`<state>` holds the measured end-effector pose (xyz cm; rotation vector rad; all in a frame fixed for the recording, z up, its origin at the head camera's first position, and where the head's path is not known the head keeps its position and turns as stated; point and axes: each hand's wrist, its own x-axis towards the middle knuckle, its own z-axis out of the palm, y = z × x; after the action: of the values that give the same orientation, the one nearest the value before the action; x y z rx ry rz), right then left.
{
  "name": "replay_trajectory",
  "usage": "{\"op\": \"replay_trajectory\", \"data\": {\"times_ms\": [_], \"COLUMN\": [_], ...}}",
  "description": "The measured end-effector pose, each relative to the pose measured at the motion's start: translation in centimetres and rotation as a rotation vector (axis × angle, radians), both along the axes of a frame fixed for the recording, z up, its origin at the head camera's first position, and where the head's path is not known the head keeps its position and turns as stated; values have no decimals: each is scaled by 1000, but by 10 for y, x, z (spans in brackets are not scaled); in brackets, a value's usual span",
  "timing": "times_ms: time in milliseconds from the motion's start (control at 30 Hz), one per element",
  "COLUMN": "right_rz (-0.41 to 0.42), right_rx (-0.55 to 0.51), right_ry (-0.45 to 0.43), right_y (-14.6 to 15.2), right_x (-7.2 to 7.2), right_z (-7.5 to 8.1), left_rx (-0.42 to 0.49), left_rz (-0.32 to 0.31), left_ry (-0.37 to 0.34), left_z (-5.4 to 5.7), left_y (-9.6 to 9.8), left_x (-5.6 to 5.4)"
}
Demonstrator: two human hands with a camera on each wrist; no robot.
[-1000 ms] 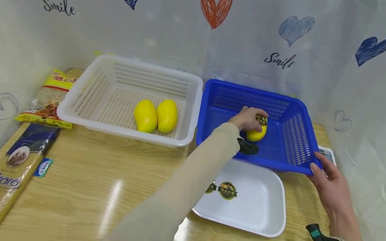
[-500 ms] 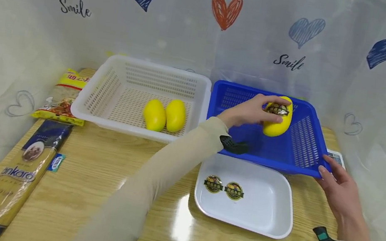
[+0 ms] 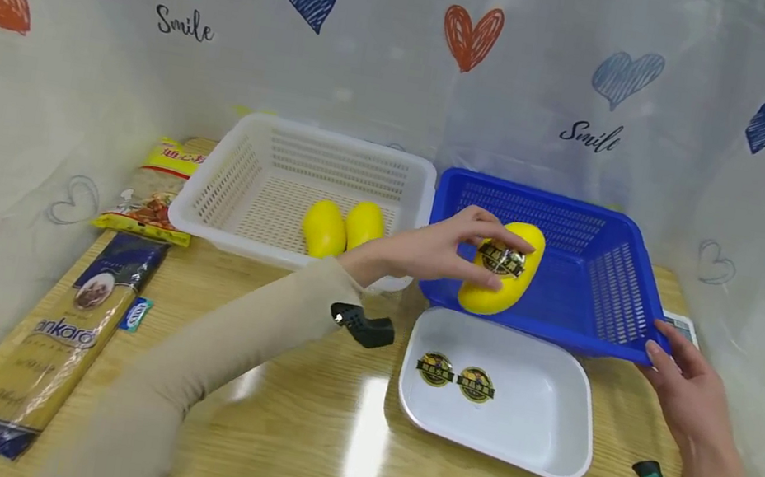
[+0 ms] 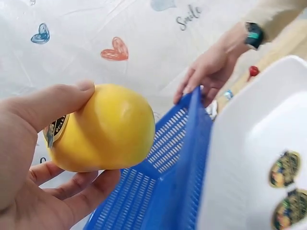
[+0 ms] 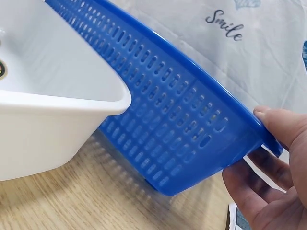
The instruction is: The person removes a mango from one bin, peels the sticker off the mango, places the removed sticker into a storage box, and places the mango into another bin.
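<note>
My left hand (image 3: 437, 249) grips a yellow mango (image 4: 112, 129) with a black and gold sticker on its side. In the head view they are over the left front part of the blue basket (image 3: 560, 300). Thumb and fingers wrap the fruit from opposite sides. My right hand (image 3: 695, 396) pinches the basket's front right corner, thumb on the rim and fingers beneath, as the right wrist view shows. Two more mangoes (image 3: 325, 229) lie in the white basket (image 3: 261, 248), partly behind my left hand. Close in front of the blue basket is a white tray (image 3: 535, 413) with two similar stickers inside.
On the left lie a pasta packet (image 3: 52, 353), a small blue packet (image 3: 136, 314) and a yellow food bag (image 3: 152, 194). A white curtain (image 3: 390, 98) with hearts hangs behind the baskets. Part of a flat printed item (image 3: 680, 323) shows beyond the blue basket's right side.
My left hand has lifted the mango from the blue basket's floor and drawn it left and nearer. The right hand stays on the corner. The head view has shifted slightly left.
</note>
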<state>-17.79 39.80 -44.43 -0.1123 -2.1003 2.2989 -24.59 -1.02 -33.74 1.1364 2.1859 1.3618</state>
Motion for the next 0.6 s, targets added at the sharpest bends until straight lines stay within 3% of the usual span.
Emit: {"op": "replay_trajectory", "data": {"times_ms": [167,367,600], "right_rz": [-10,-3,-14], "right_rx": [3,-19,37], "right_ry": [-6,-1,-50], "right_y": [1,1,-2], "right_x": [2,3,3], "right_z": [0,1,-1], "left_rx": [-25,36,-107], "left_rz": [-5,-44,33], "left_ry": [39,-56,-45], "left_z": [-7,-13,-32], "left_y": [-39,-79,-119], "left_x": [38,83,111]}}
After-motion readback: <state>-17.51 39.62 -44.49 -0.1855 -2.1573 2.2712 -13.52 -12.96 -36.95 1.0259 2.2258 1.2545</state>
